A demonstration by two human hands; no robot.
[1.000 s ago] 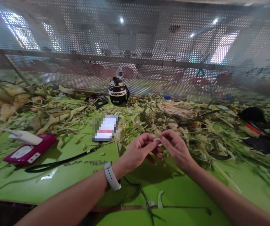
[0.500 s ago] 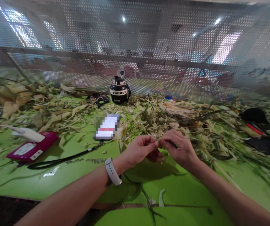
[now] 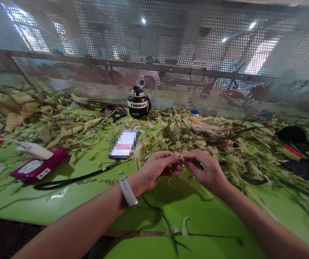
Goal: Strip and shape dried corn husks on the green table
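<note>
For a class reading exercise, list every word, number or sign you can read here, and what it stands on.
"ENERGY" on the black bottle.
Too small: the bottle's lower label.
Pixelated, unreadable: the phone screen.
Unreadable: dark marks on the green table.
Too small: strap tag.

The head camera looks forward and down at nearby hands [image 3: 156, 171].

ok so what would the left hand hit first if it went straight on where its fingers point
Likely the right hand, close ahead of the left hand; a small pale piece seems pinched there, though depth is hard to judge.
</note>
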